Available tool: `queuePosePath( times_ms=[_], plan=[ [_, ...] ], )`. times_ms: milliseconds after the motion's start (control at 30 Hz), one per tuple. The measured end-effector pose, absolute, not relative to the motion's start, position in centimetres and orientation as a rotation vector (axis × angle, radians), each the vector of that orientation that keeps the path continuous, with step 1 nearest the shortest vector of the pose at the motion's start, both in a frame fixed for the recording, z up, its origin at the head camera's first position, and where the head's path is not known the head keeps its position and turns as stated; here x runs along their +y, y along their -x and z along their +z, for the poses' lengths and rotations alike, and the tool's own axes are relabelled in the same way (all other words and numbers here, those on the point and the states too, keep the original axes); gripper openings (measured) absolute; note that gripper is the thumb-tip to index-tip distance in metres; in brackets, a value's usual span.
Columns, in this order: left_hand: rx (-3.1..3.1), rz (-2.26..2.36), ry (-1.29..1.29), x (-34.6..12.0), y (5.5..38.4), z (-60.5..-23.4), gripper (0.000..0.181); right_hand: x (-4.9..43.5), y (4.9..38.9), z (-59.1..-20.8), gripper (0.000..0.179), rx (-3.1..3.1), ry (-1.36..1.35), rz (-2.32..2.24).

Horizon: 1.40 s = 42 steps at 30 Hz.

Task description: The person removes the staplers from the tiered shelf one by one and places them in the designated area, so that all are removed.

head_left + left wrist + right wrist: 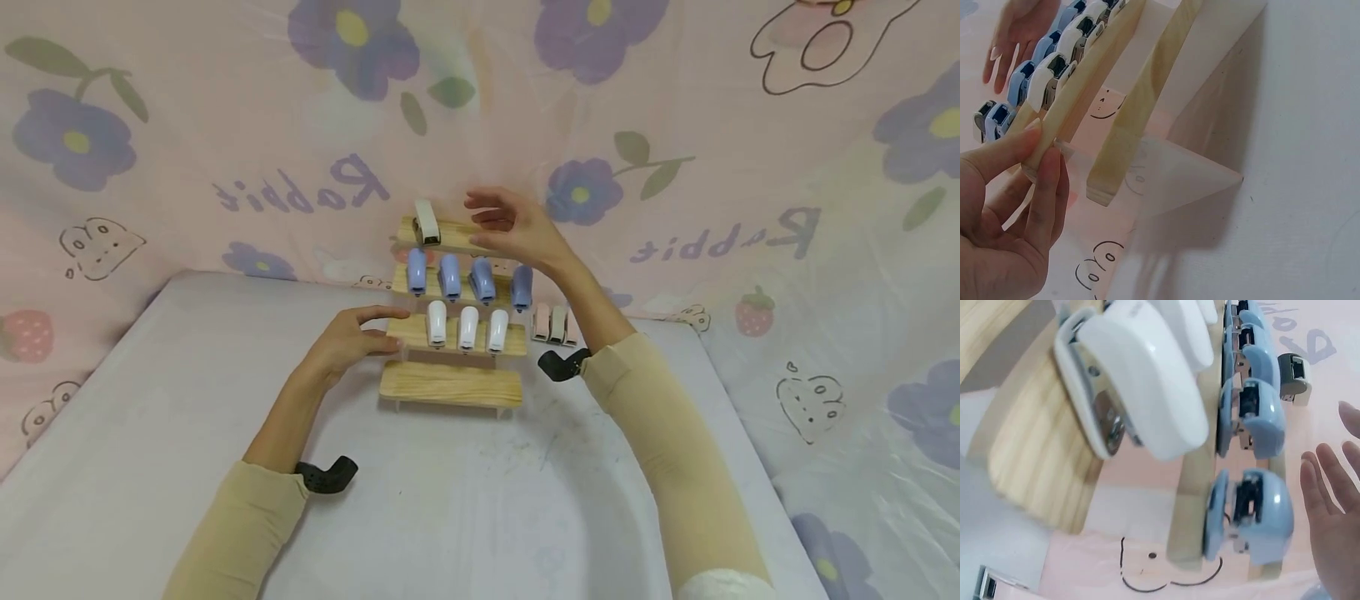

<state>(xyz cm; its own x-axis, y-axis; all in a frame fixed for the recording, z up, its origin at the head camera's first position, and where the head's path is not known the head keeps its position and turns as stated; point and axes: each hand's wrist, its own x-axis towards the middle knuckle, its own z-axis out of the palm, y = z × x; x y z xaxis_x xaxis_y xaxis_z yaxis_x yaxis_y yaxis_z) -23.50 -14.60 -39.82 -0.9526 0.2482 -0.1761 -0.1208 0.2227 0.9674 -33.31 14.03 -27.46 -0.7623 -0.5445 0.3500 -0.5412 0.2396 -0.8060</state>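
Observation:
A tiered wooden rack (450, 385) stands on the table, with mini staplers in rows. With thumb and fingers, my left hand (347, 343) pinches the left end of the second board from the front (1069, 103). Three white staplers (468, 328) sit on that board. Behind them is a row of several blue staplers (482, 280). One white-and-grey stapler (427, 222) rests on the left part of the top board (457, 236). My right hand (517, 229) is over the right end of the top board, fingers spread and holding nothing, also seen as a hand (1338, 500) beside the blue row.
Right of the rack, two pink staplers (542, 322) and a grey one (557, 325) stand side by side on the table. The front board carries nothing. A patterned cloth (465, 108) hangs close behind the rack. Clear supports (1191, 178) hold up the boards.

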Motion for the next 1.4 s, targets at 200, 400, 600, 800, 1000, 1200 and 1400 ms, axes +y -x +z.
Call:
queuePosePath(
  times_ms=[200,400,600,800,1000,1200,1400],
  plan=[
    [2.193,1.808,-0.126,-14.7,23.2,-39.6,0.052,12.5,33.6,-27.4,0.062,2.422,1.104,-1.631],
    [2.193,1.801,-0.116,-14.4,23.3,-39.6,0.052,11.0,33.6,-27.3,0.064,2.473,1.136,-1.532],
    [2.198,1.806,-0.131,-14.5,23.5,-39.8,0.052,9.7,33.6,-26.8,0.069,2.499,1.106,-1.451],
    [2.176,1.81,-0.11,-14.6,23.6,-39.9,0.052,8.8,34.2,-26.9,0.072,2.461,1.062,-1.428],
    [2.164,1.823,-0.102,-14.5,23.7,-39.7,0.051,8.0,34.1,-26.9,0.076,2.399,1.086,-1.404],
    [2.166,1.812,-0.077,-14.2,23.9,-39.7,0.052,7.7,32.7,-25.8,0.072,2.43,1.103,-1.377],
    [2.17,1.816,-0.069,-14.4,23.8,-39.8,0.053,7.5,32.1,-25.8,0.068,2.484,1.084,-1.363]
  ],
)
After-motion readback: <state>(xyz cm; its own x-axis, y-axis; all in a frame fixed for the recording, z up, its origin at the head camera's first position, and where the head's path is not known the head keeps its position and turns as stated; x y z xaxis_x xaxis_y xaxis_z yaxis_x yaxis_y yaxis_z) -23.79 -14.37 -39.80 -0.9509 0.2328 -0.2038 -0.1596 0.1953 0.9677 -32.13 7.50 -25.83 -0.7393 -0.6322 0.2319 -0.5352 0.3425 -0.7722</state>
